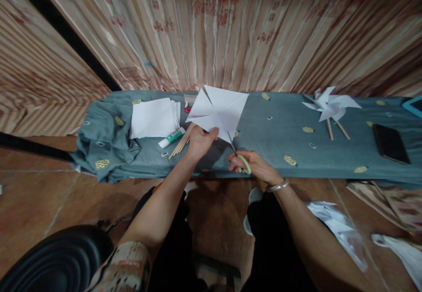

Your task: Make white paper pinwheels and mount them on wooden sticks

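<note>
My left hand (200, 141) pinches the near corner of a white square paper sheet (220, 109), held up over the bench; the sheet has slits cut in from its corners. My right hand (252, 165) grips green-handled scissors (240, 156), their blades pointing up into the sheet's lower edge. Both hands hover above the front edge of the bench covered in a blue-grey cloth (277, 129).
On the cloth lie a stack of white paper (154, 117), a glue tube (171, 137), wooden sticks (182, 141), finished white paper pinwheels on sticks (329, 106) and a black phone (391, 143). Paper scraps (339, 228) lie on the floor at the right. Patterned curtains hang behind.
</note>
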Demonstrator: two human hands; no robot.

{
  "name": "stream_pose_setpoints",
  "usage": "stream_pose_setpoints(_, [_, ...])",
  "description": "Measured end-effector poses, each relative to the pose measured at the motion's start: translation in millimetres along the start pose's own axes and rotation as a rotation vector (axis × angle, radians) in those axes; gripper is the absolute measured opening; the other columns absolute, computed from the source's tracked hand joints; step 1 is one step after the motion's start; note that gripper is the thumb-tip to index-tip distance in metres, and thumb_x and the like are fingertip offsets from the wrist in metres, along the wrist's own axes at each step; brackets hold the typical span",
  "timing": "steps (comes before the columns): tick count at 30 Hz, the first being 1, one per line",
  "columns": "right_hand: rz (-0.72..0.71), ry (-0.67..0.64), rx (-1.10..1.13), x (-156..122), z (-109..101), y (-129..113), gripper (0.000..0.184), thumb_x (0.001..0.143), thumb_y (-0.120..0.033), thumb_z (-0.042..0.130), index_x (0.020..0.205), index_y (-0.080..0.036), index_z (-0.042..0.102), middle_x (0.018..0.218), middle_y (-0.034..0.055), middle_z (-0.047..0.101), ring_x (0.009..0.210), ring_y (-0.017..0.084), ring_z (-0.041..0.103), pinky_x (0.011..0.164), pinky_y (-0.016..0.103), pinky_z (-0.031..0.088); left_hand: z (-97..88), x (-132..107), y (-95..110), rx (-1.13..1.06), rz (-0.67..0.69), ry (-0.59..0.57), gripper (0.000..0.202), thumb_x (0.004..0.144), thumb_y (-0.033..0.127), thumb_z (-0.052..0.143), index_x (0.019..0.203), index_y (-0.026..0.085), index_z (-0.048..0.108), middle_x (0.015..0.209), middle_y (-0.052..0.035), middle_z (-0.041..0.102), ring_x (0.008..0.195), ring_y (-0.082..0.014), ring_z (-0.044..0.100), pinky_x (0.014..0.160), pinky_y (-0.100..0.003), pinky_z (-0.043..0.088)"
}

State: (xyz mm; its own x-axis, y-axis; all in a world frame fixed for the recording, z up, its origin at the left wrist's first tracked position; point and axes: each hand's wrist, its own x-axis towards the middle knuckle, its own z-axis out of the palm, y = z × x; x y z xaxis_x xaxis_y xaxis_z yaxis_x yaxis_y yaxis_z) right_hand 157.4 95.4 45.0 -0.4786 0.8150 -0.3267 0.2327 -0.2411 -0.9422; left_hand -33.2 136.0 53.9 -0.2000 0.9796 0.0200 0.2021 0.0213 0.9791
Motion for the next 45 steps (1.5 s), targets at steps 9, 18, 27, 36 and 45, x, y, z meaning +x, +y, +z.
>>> stream_pose_setpoints(9, [-0.020,-0.005,-0.030,2,-1,2,0.045,0.070,-0.060,0.071,0.083,-0.016,0.070,0.070,0.0029,0.069,0.059,0.010,0.057,0.054,0.020,0.043,-1.0,-4,7,0.012,0.022,-0.020,0.027,0.070,0.021,0.064,0.045,0.017,0.055,0.051,-0.0012,0.059,0.053,-0.0145,0.052,0.055,-0.024,0.041])
stream_pose_setpoints(18, [-0.034,-0.013,-0.023,2,1,2,0.049,0.071,-0.063,0.068,0.086,-0.016,0.068,0.067,0.0014,0.066,0.056,0.008,0.054,0.055,0.021,0.041,-2.2,-1,0,-0.004,0.044,-0.036,0.026,0.071,0.021,0.063,0.046,0.016,0.057,0.050,0.0003,0.056,0.051,-0.0128,0.050,0.054,-0.024,0.040])
stream_pose_setpoints(27, [0.010,0.001,-0.001,1,3,-3,0.051,0.063,-0.064,0.073,0.077,-0.015,0.067,0.062,0.0003,0.064,0.054,0.008,0.054,0.054,0.022,0.041,-1.0,3,-5,-0.050,0.031,-0.021,0.027,0.069,0.023,0.065,0.044,0.015,0.057,0.047,-0.0006,0.056,0.047,-0.0122,0.049,0.050,-0.024,0.037])
stream_pose_setpoints(36, [0.018,0.013,0.042,2,5,-3,0.048,0.060,-0.059,0.078,0.075,-0.015,0.067,0.059,-0.0009,0.063,0.053,0.008,0.054,0.053,0.021,0.041,-2.8,2,-3,-0.026,0.009,-0.005,0.029,0.069,0.024,0.066,0.042,0.015,0.059,0.043,-0.0009,0.054,0.043,-0.0111,0.046,0.046,-0.024,0.032])
stream_pose_setpoints(45, [0.027,0.029,0.073,4,7,-1,0.046,0.058,-0.057,0.079,0.074,-0.015,0.066,0.057,-0.0016,0.062,0.052,0.008,0.054,0.052,0.022,0.041,-2.2,3,-1,0.005,-0.016,0.013,0.030,0.069,0.023,0.066,0.041,0.015,0.058,0.041,-0.0005,0.052,0.044,-0.0121,0.047,0.046,-0.024,0.031])
